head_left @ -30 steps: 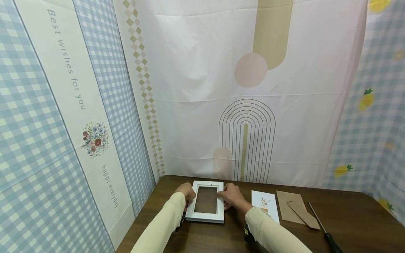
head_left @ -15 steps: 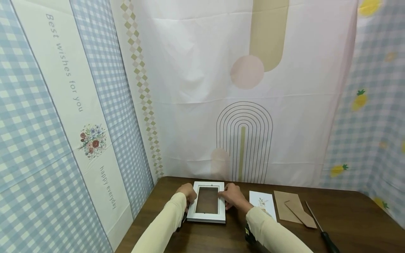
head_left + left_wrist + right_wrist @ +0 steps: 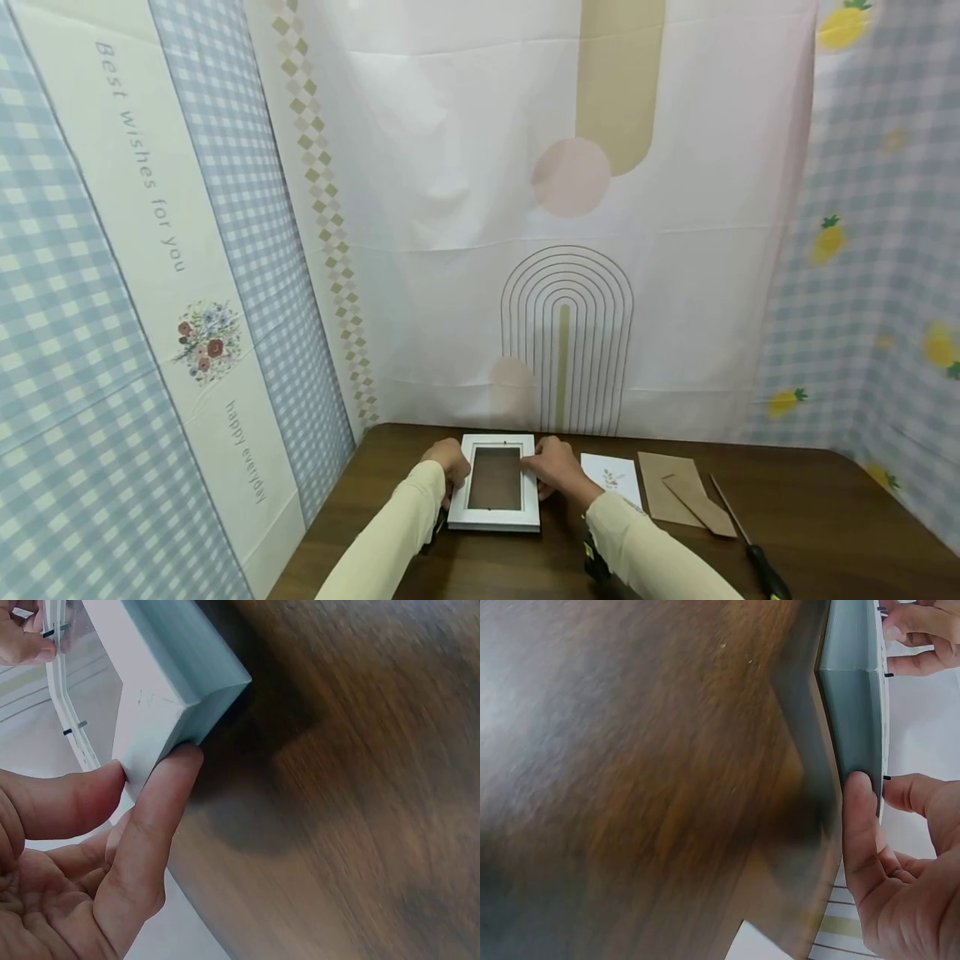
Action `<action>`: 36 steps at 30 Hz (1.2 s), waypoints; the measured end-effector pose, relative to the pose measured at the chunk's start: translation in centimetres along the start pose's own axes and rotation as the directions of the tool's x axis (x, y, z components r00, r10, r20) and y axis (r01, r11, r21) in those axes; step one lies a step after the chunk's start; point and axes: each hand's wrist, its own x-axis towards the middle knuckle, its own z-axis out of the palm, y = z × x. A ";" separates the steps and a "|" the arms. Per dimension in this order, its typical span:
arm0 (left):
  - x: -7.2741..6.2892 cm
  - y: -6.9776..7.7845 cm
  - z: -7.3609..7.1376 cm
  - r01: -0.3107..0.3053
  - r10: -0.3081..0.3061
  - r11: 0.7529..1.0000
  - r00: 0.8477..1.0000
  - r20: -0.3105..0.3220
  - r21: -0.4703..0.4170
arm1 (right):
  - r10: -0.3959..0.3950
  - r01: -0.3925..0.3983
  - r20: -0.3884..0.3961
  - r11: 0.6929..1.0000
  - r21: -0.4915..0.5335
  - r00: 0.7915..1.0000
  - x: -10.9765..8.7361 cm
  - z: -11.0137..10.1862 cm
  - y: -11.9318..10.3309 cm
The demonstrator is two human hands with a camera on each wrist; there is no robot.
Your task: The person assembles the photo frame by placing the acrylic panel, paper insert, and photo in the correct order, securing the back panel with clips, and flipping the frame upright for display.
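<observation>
A white picture frame (image 3: 495, 524) lies on the brown table, its long sides pointing away from me. Small dark tabs show along its inner edge in both wrist views, and the table shows through the opening. My left hand (image 3: 448, 458) grips the left side, thumb on the upper face and index finger against the outer wall (image 3: 184, 712). On the opposite side, my right hand (image 3: 557, 465) holds the frame with its index finger along the outer wall (image 3: 851, 727) and its thumb by a tab at the inner edge. Some fingers of each hand are partly hidden.
Right of the frame lies a white card (image 3: 609, 475) with a plant print, partly behind the right arm. Beyond it are a brown backing board (image 3: 660, 475), a narrow brown stand piece (image 3: 701, 508) and a dark-handled screwdriver (image 3: 763, 568). Printed cloth (image 3: 420, 317) hangs behind the table.
The head view has turned slightly right, so the loose items appear further left. Both hands keep their hold on the frame, with little visible movement.
</observation>
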 end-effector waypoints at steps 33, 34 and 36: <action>-0.5 3.8 2.3 -0.067 0.067 0.998 0.998 0.002 0.007 | 0.041 -0.046 -0.068 0.995 -0.086 0.997 -0.3 -2.8 3.1; -0.5 3.9 2.4 -0.070 0.070 0.998 0.998 0.003 0.003 | 0.040 -0.046 -0.069 0.995 -0.088 0.997 -0.4 -2.9 3.2; -0.5 4.1 2.6 -0.072 0.072 0.997 0.997 0.004 -0.005 | 0.045 -0.051 -0.068 0.995 -0.089 0.997 -0.4 -3.0 3.3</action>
